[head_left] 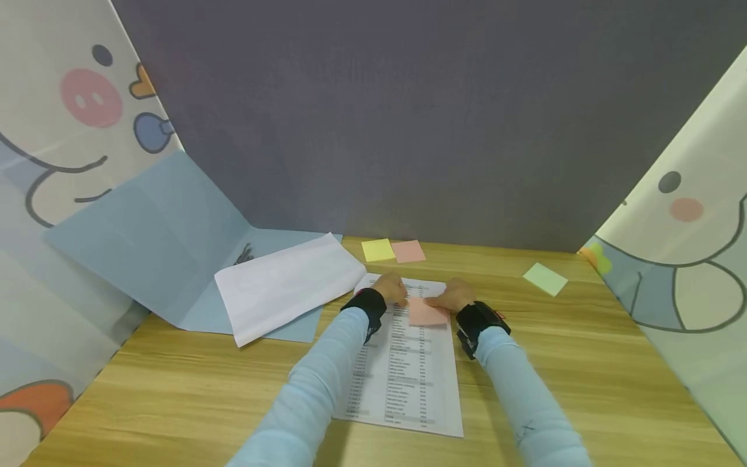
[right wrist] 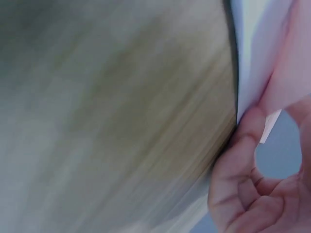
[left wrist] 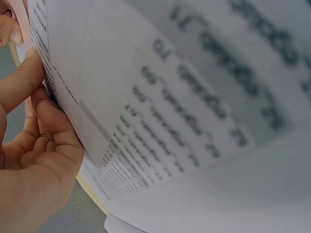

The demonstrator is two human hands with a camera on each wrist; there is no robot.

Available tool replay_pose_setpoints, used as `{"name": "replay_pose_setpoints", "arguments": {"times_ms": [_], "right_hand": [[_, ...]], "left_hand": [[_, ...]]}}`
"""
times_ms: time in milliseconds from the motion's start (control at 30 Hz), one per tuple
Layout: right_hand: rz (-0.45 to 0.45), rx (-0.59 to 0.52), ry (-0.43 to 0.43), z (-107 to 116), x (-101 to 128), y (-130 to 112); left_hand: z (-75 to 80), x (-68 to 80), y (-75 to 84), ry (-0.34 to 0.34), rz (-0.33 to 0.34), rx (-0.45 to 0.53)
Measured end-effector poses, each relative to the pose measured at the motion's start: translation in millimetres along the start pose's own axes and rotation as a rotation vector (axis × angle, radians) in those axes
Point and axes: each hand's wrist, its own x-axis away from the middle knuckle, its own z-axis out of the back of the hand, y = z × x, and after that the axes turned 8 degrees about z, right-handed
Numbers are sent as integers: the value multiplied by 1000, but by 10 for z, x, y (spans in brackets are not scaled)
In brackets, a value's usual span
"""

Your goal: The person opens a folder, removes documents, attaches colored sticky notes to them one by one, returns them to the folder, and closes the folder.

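A printed sheet (head_left: 408, 370) with columns of text lies on the wooden table (head_left: 583, 363) in front of me. My left hand (head_left: 399, 293) is at the sheet's top left; in the left wrist view its curled fingers (left wrist: 56, 131) and thumb pinch the sheet's edge (left wrist: 160, 121). A pink sticky note (head_left: 428, 313) lies over the upper part of the sheet. My right hand (head_left: 439, 301) pinches that pink note (right wrist: 284, 68) between thumb and fingers, beside the sheet's edge (right wrist: 249, 43). The two hands are close together.
A loose white sheet (head_left: 286, 288) lies on a blue folded paper (head_left: 146, 246) at the left. Yellow (head_left: 377, 250) and pink (head_left: 408, 251) sticky notes lie by the grey back wall, a green one (head_left: 545, 279) at the right. Cartoon-printed panels flank both sides.
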Motion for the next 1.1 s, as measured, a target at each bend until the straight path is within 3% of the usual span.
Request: {"name": "replay_pose_setpoints", "arguments": {"times_ms": [133, 467, 733, 1100], "right_hand": [[-87, -31, 2, -38, 50, -87], [-168, 43, -24, -100, 37, -236], [-158, 60, -25, -112, -8, -231], [-105, 33, -45, -69, 78, -306]], "left_hand": [[-17, -18, -3, -8, 10, 22], [19, 28, -31, -44, -14, -26], [48, 42, -30, -49, -4, 28], [64, 79, -33, -4, -7, 6]]}}
